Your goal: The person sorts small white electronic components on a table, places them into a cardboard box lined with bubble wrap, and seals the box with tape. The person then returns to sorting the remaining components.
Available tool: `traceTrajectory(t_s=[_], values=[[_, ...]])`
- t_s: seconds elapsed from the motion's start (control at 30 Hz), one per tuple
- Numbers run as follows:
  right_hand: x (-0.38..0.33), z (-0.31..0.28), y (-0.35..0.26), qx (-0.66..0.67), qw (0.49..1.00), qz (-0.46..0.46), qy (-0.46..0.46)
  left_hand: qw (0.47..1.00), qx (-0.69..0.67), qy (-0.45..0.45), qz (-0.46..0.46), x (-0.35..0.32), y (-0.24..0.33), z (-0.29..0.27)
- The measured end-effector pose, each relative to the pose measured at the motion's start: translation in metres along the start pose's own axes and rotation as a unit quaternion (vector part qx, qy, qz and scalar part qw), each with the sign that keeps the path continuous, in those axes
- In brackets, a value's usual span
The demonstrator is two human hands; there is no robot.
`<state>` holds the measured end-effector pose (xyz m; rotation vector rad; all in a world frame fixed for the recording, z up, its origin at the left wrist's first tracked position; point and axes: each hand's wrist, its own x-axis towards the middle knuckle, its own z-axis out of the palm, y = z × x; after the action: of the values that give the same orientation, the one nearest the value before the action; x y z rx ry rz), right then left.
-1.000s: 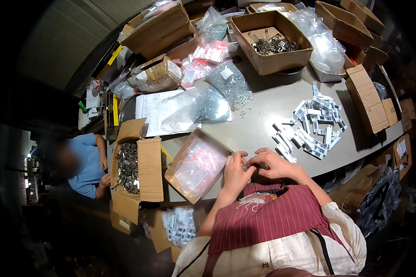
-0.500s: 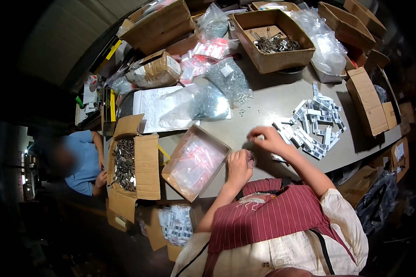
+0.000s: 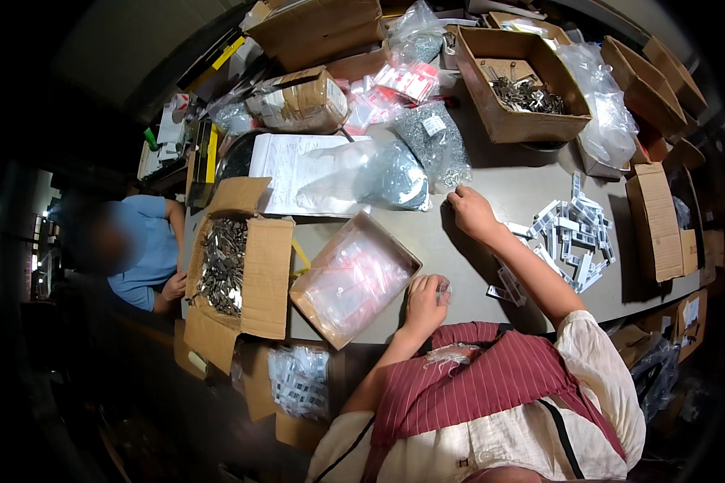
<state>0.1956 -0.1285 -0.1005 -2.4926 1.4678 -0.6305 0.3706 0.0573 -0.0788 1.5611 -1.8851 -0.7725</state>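
The bag of metal parts (image 3: 433,138) lies just beyond the right hand (image 3: 470,211), grip unclear; the left hand (image 3: 424,303) clasps clear plastic (image 3: 445,288).

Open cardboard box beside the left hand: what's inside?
The box holds a loose pile of clear plastic bags with red strips. They hide most of its bottom, so anything beneath them can't be seen.

My left hand (image 3: 427,306) is holding clear plastic (image 3: 444,288); my right hand (image 3: 471,213) is sitting just beside the bag of metal bits (image 3: 441,151).
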Motion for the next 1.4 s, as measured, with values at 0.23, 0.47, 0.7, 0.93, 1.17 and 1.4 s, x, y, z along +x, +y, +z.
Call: traceTrajectory(t_s=[0.23, 0.47, 0.7, 0.93, 1.17, 1.4], values=[[-0.044, -0.003, 0.005, -0.032, 0.995, 0.012, -0.091, 0.999, -0.031, -0.008, 0.012, 0.007, 0.001, 0.006], [-0.085, -0.011, -0.022, -0.080, 0.985, -0.013, -0.155, 0.996, -0.065, -0.054, 0.019, 0.009, 0.002, 0.009], [-0.078, -0.057, -0.026, 0.301, 0.917, 0.169, -0.198, 0.995, -0.085, -0.055, 0.000, 0.007, -0.001, 0.006], [-0.090, -0.097, -0.061, 0.672, 0.671, 0.257, -0.182, 0.914, -0.369, -0.114, -0.122, 0.014, 0.007, 0.012], [-0.097, -0.118, -0.076, 0.653, 0.695, 0.267, -0.138, 0.908, -0.404, -0.084, -0.073, 0.030, 0.017, 0.025], [-0.105, -0.120, -0.073, 0.618, 0.733, 0.260, -0.117, 0.931, -0.359, -0.055, -0.047, 0.030, 0.047, 0.001]])
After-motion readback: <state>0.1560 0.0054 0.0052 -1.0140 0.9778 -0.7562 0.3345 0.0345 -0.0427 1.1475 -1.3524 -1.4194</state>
